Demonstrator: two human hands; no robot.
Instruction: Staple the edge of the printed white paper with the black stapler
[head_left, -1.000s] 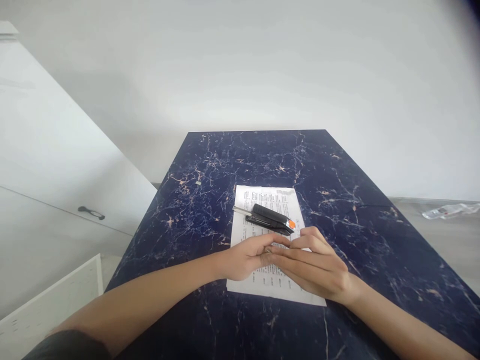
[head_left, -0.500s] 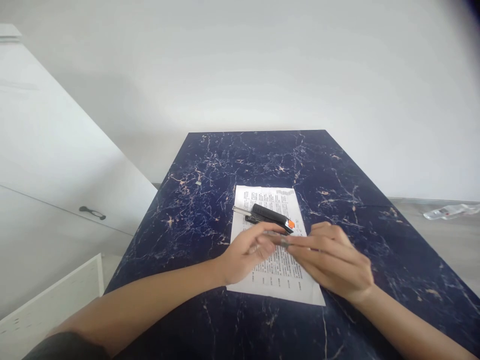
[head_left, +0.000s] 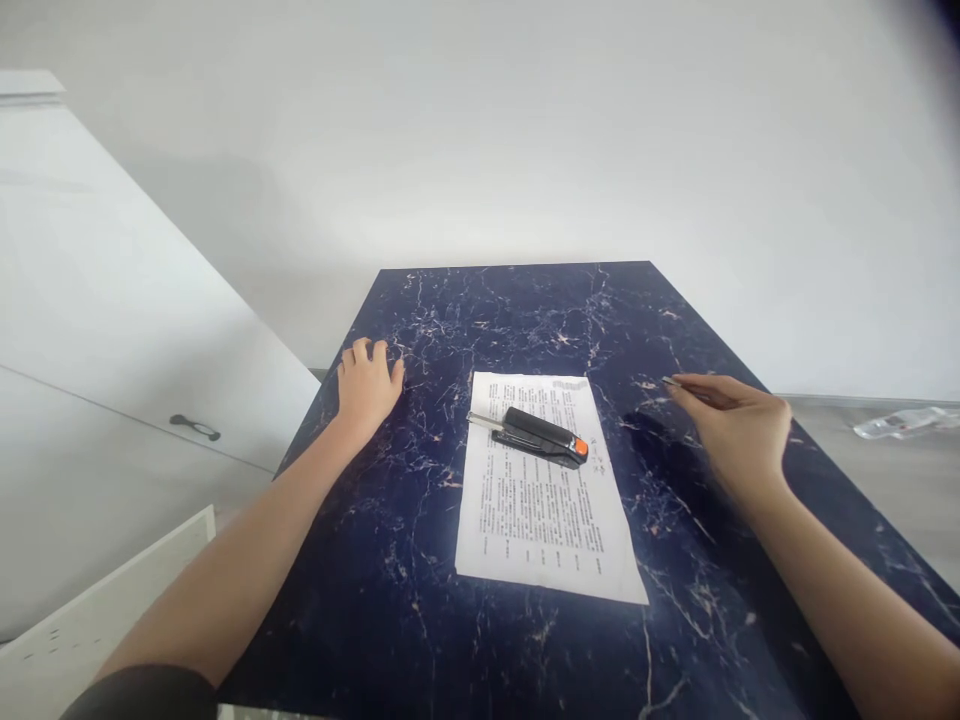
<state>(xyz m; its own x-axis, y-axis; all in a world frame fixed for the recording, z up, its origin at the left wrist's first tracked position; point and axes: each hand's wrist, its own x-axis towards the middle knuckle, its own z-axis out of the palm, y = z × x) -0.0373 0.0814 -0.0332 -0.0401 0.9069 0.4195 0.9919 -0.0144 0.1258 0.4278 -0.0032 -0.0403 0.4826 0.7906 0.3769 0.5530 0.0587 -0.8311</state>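
Observation:
A black stapler point(head_left: 544, 437) with an orange end lies on a printed sheet of paper point(head_left: 540, 530). From the stapler's left end a thin metal rail point(head_left: 484, 420) sticks out. My right hand point(head_left: 731, 425) is off to the right of the paper, thumb and fingers pinched on a small thin strip point(head_left: 670, 381) that looks like staples; most of it is hidden. Over at the table's left edge, my left hand point(head_left: 367, 385) rests palm down with fingers apart and slightly bent. Whether anything lies under it is hidden.
The dark blue marbled table point(head_left: 525, 320) reaches to a pale wall. A white cabinet point(head_left: 112, 300) with a dark handle point(head_left: 195, 427) stands left, above a white perforated panel point(head_left: 112, 620). Clear plastic packaging point(head_left: 904, 423) lies on the floor at the right.
My hands have parted from above the paper: the left went to the table's left edge, the right outward with the small strip. The stapler and paper lie as before, now uncovered.

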